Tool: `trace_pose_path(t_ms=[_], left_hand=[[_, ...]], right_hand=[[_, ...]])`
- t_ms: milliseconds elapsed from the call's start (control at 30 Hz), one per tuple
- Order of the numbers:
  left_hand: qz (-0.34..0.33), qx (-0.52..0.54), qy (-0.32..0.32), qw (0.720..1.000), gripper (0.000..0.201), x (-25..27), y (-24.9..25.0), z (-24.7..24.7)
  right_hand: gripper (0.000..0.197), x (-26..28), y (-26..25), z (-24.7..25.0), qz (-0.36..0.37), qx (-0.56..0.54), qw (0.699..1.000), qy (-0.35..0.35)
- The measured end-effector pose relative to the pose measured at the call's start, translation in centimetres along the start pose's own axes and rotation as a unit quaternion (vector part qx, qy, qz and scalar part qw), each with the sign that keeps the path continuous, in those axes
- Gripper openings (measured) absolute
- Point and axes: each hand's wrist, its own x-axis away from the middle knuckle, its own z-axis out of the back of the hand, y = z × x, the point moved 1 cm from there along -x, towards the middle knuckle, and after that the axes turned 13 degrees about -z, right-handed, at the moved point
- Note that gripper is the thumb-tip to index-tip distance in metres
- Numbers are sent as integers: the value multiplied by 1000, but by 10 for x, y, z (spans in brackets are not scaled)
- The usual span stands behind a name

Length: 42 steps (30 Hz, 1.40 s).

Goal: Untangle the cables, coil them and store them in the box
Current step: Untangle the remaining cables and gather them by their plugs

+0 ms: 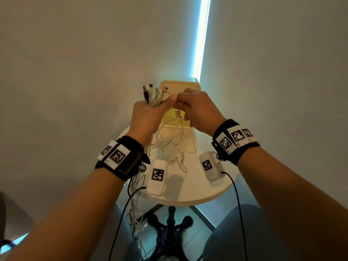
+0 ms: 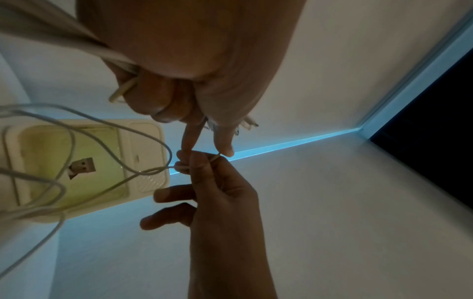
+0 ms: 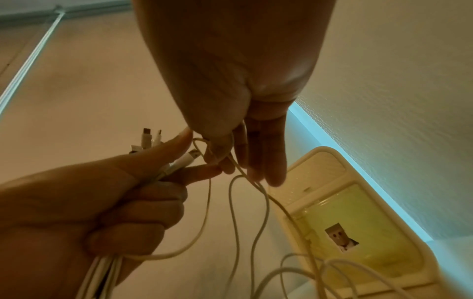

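Observation:
My left hand (image 1: 148, 113) grips a bundle of cables (image 1: 153, 96), white and one black, with their plugs sticking up above the fist. My right hand (image 1: 195, 108) pinches a thin white cable (image 2: 213, 158) between thumb and forefinger, right at my left thumb tip. In the right wrist view the left hand (image 3: 122, 200) also pinches that strand (image 3: 204, 144). Loose white cable loops (image 1: 173, 146) hang down onto the round table (image 1: 197, 193). The cream box (image 1: 178, 85) stands open behind the hands, with a small tag (image 2: 82, 166) inside.
The small round table stands on a dark metal pedestal foot (image 1: 169, 234) in a wall corner. More white cable ends (image 1: 136, 210) dangle off the table's left edge toward the floor. Black sensor wires (image 1: 239, 208) run from my wrist cameras.

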Motion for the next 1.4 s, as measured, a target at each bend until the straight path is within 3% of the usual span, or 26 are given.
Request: trace_pose_path(t_ms=[200, 267, 400, 567, 700, 833, 933, 1100, 1233, 1333, 1400], left_hand=[[-46, 26, 22, 998, 16, 0, 7, -11], [-45, 52, 33, 997, 12, -4, 11, -8], [-70, 133, 29, 988, 26, -11, 25, 12], [-74, 196, 31, 977, 32, -7, 32, 49], [-95, 182, 49, 978, 30, -8, 42, 81], [-86, 150, 70, 982, 30, -5, 31, 93], [-66, 129, 82, 986, 31, 0, 14, 93], [-36, 121, 97, 987, 32, 6, -10, 99], [-19, 111, 116, 987, 33, 9, -15, 105], [-18, 106, 124, 986, 33, 11, -13, 111], [-24, 99, 129, 986, 33, 13, -10, 117]], right_hand=[[20, 3, 4, -3, -5, 13, 1000, 6], [18, 6, 9, -6, -55, -1, 998, -19], [22, 18, 36, -25, -187, -56, 976, -93], [18, 17, 67, -41, -272, -14, 958, -89], [14, 15, 82, -39, -314, -12, 945, -86], [11, 1, 65, -26, -275, -28, 958, -78], [14, -11, 44, -14, -221, -73, 972, -18], [17, -13, 24, -3, -174, -158, 971, 52], [20, -10, 10, -9, -165, -168, 972, 1], [24, -8, 4, -11, -162, -157, 973, 39], [26, -6, -5, -14, -166, -172, 971, 6]])
